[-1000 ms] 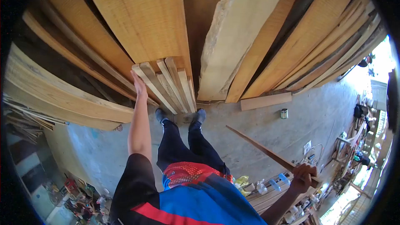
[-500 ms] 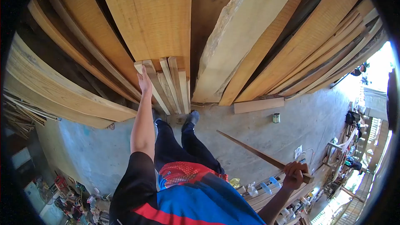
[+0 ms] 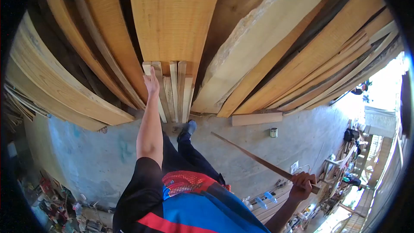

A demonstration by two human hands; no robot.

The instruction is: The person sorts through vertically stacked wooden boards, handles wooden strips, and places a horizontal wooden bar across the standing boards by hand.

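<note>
My left hand (image 3: 152, 83) is stretched forward, its fingers closed round the upper end of a pale wooden strip (image 3: 147, 67). That strip stands at the left of a row of several narrow strips (image 3: 174, 88), which lean upright against a wide plank (image 3: 172, 21). Out to the right, my right hand (image 3: 302, 185) is wrapped round one end of a long, thin wooden strip (image 3: 254, 157). The far end of this strip points forward and left above the floor.
Tall boards lean on both sides, including a live-edge slab (image 3: 267, 39). A short board (image 3: 257, 119) and a small can (image 3: 273, 132) stand on the concrete floor (image 3: 108, 155). Clutter (image 3: 56, 203) lies at lower left, with more along the right.
My view has turned slightly, so the boards appear shifted. My left hand stays at the strip's top, its fingers now more curled. My right hand still holds its strip.
</note>
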